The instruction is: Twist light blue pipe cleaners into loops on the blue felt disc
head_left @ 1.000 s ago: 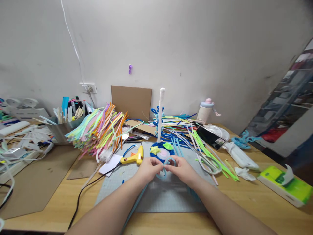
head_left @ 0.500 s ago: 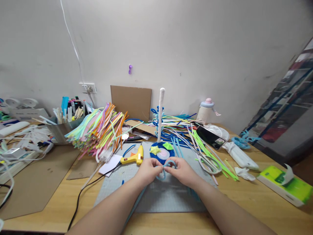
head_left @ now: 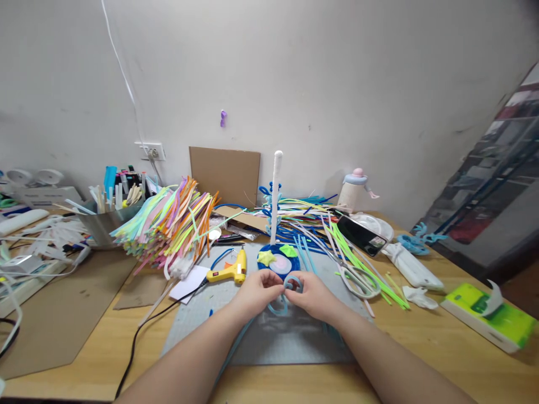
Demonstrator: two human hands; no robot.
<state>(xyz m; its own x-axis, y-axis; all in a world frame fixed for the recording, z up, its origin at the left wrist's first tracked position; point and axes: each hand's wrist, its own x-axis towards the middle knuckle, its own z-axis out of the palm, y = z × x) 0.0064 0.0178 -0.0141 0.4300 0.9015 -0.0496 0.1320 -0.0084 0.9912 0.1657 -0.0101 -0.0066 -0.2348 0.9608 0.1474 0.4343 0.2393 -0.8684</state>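
Observation:
Over the grey cutting mat, my left hand pinches a light blue pipe cleaner bent into loops. My right hand grips the same pipe cleaner, with one curl standing above its fingers and another hanging between the hands. Just behind the hands lies a dark blue round base bearing a yellow star, a green star and a pale pink oval. A white fuzzy post rises upright at its back edge.
A yellow glue gun lies left of the hands, its black cable running forward. Scissors, green pipe cleaners and a phone are at the right. A large pipe cleaner bundle stands back left, a tissue pack far right.
The lower light blue loop hangs slightly lower and wider between my hands, and the upper curl has turned a little. Both hands remain close together. The whole view has shifted slightly.

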